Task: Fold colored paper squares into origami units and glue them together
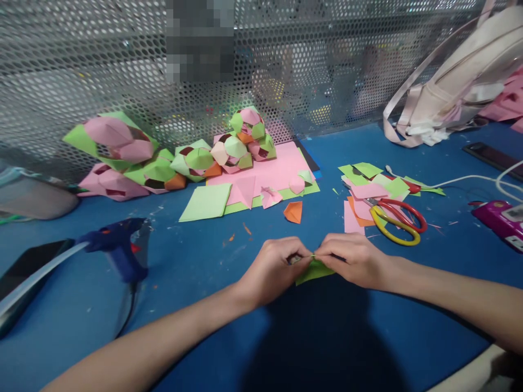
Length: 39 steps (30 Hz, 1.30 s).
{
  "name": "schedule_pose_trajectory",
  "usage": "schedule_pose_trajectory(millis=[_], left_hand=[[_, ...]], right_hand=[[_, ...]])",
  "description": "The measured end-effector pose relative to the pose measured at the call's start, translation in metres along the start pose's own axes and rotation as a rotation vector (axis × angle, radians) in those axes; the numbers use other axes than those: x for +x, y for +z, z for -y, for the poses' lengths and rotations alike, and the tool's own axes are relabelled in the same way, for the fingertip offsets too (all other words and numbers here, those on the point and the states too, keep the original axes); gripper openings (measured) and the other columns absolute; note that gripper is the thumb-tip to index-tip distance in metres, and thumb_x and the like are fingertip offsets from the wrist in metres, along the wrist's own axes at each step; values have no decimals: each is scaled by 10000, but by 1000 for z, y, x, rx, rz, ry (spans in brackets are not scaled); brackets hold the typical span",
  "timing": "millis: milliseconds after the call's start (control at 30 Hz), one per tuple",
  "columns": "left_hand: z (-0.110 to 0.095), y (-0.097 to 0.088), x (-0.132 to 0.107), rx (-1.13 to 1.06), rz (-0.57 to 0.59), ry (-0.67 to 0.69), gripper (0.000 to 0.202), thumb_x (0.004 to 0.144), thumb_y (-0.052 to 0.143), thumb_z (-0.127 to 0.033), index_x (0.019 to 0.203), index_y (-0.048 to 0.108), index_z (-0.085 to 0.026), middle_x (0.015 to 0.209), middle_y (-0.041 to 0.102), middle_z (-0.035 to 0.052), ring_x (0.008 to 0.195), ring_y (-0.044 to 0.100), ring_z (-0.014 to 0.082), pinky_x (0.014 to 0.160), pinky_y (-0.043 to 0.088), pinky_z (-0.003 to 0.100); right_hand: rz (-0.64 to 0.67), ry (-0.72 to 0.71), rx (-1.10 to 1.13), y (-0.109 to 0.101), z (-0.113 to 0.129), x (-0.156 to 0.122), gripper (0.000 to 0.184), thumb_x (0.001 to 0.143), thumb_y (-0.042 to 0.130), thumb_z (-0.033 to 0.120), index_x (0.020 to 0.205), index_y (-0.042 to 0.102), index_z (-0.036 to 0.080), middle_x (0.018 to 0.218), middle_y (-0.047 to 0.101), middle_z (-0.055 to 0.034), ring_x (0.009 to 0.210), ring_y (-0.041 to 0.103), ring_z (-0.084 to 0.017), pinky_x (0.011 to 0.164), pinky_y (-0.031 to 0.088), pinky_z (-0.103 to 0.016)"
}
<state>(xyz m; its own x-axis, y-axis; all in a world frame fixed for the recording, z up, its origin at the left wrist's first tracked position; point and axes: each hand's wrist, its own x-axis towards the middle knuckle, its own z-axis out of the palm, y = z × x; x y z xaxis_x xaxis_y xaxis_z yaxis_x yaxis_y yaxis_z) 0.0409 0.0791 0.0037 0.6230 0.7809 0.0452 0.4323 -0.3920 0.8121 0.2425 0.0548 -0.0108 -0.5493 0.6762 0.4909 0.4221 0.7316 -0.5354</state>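
Between my two hands is a piece of green paper (pixel 314 271), its top edge pinched by both and its lower part resting near the blue table. My left hand (pixel 274 268) grips it from the left with thumb and forefinger. From the right, my right hand (pixel 354 259) pinches the same edge, fingertips almost touching those of the left. Part of the paper is hidden behind the fingers. Just beyond my hands lies a small folded orange paper piece (pixel 293 212). To the right, scissors (pixel 394 220) with red and yellow handles rest beside paper scraps (pixel 370 190).
A blue glue gun (pixel 116 245) with its cord stands at left. Folded paper balls (pixel 194 160) line the perforated metal screen (pixel 310 65). Light green sheets (pixel 206 201) lie before them. At right are a purple device (pixel 499 222), a phone (pixel 496 159) and a pale bag (pixel 461 81).
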Motion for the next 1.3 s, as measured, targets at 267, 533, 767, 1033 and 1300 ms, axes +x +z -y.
schedule_pose_trajectory(millis=[267,533,767,1033,1300], left_hand=[[1,0,-1,62,26,102,137,820,524,-113,769,641,-164,737,646,22,655,549,114,597,398,228],[4,8,-5,93,2,92,113,734,524,-65,741,570,-168,716,609,1,615,499,101,569,372,222],[2,12,-6,56,-75,53,100,727,516,-77,709,532,-174,696,593,-7,612,493,100,563,363,217],[1,16,-6,47,-170,-25,98,713,498,-87,697,516,-181,687,581,-15,624,509,109,584,389,222],[-3,12,-5,-17,-98,-54,253,661,511,-47,853,583,-193,756,623,-21,681,566,118,633,429,219]], right_hand=[[18,-53,-55,0,0,-3,183,918,458,156,857,630,147,754,656,-60,686,591,-126,604,471,-231],[76,-110,-164,1,4,-4,206,912,444,130,830,631,151,729,634,-58,674,579,-137,592,452,-243],[46,-52,-120,1,8,-3,162,920,465,178,915,624,150,771,622,-55,709,567,-134,629,459,-250],[-53,-44,-153,6,10,1,169,924,438,137,909,605,159,778,629,-60,713,573,-143,637,467,-266],[105,-180,-250,3,7,6,245,915,377,88,855,605,153,729,598,-60,698,555,-161,647,461,-296]])
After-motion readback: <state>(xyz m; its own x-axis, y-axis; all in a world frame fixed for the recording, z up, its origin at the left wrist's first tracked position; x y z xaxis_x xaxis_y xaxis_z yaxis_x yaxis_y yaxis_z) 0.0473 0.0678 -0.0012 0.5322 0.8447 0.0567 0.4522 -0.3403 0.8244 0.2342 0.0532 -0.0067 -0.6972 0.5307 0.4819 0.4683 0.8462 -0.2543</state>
